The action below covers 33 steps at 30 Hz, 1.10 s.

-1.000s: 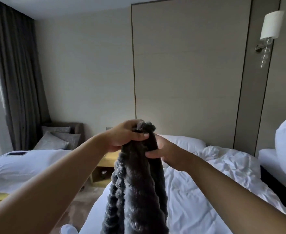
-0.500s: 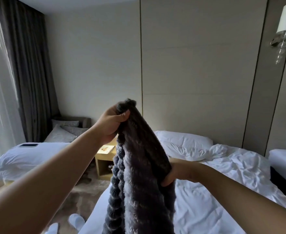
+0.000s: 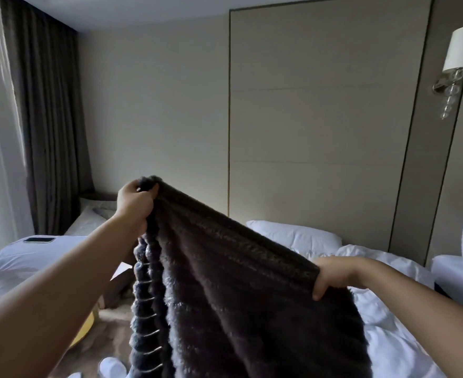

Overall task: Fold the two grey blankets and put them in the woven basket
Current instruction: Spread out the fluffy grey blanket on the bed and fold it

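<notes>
The dark grey, ribbed plush blanket [image 3: 238, 296] hangs in the air in front of us, its top edge stretched between our two hands above the bed with rumpled white sheets [image 3: 388, 336]. Our left hand [image 3: 133, 203] is the higher one and bunches one corner, its fingers [image 3: 132, 186] curled tight round the fabric. Our right hand [image 3: 334, 276] sits lower and to the right, pinching the other end of the edge with the thumb in front and the rest of the hand behind the cloth. The edge slopes down from left to right, and the blanket's lower part runs out of view at the bottom. A white pillow [image 3: 293, 237] lies at the head of the bed beyond the blanket. To the left, a dark flat phone [image 3: 38, 239] rests on a second white bed [image 3: 12, 257] near the brown curtain [image 3: 53, 118].
</notes>
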Motion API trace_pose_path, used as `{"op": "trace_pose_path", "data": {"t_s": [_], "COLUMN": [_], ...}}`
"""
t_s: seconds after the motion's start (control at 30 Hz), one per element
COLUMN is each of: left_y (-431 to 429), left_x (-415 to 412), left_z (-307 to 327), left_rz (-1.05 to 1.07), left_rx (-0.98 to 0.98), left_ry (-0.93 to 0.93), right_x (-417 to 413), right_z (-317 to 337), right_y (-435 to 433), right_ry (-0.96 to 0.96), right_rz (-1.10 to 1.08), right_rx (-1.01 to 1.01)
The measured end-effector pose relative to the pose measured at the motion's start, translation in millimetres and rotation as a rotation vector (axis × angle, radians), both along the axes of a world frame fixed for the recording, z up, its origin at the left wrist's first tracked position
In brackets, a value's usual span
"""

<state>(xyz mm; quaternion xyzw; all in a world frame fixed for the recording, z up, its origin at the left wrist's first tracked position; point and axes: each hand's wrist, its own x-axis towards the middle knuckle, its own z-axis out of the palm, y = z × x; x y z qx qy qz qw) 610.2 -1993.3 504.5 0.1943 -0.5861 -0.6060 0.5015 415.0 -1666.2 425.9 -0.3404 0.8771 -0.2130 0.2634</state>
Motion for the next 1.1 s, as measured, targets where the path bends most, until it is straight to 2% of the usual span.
{"op": "trace_pose_path", "data": {"t_s": [0.1,0.13,0.2,0.3,0.4,0.47,0.57,0.63,0.7,0.87,0.93,0.97,1.0,1.1], "left_y": [20,32,62,116,147,151,150,152,152,152,150,146,143,137], "left_x": [-9,-13,-25,-47,-69,-74,-77,-80,-86,-102,-107,-109,-110,-111], "left_z": [-4,-7,-13,-31,-50,-55,-68,-80,-90,-112,-118,-121,-126,-142], "left_rz": [-0.133,-0.152,-0.206,-0.408,-0.418,-0.368,-0.305,-0.271,-0.277,-0.303,-0.282,-0.268,-0.265,-0.374], "left_rx": [-0.094,-0.183,-0.493,-0.97,-1.195,-1.32,-1.345,-1.317,-1.282,-1.326,-1.255,-1.204,-1.165,-1.159], "left_ry": [-0.089,-0.162,-0.382,-0.733,-0.912,-0.948,-0.811,-0.649,-0.545,-0.541,-0.536,-0.538,-0.545,-0.63], "right_x": [0,4,20,45,58,56,46,41,39,31,36,39,42,46], "right_z": [2,4,12,21,22,15,-11,-36,-62,-119,-137,-147,-159,-173], "right_y": [-7,-14,-30,-53,-53,-37,0,22,40,92,121,137,155,190], "right_ry": [0.376,0.469,0.577,0.657,0.663,0.531,0.052,-0.159,-0.238,-0.26,-0.348,-0.407,-0.398,-0.203], "right_rz": [-0.159,-0.184,-0.163,-0.012,0.037,-0.022,-0.029,-0.001,0.015,-0.094,-0.093,-0.114,-0.185,-0.615], "right_rx": [-0.022,-0.094,-0.27,-0.387,-0.423,-0.392,-0.287,-0.148,0.023,0.467,0.695,0.741,0.687,0.291]}}
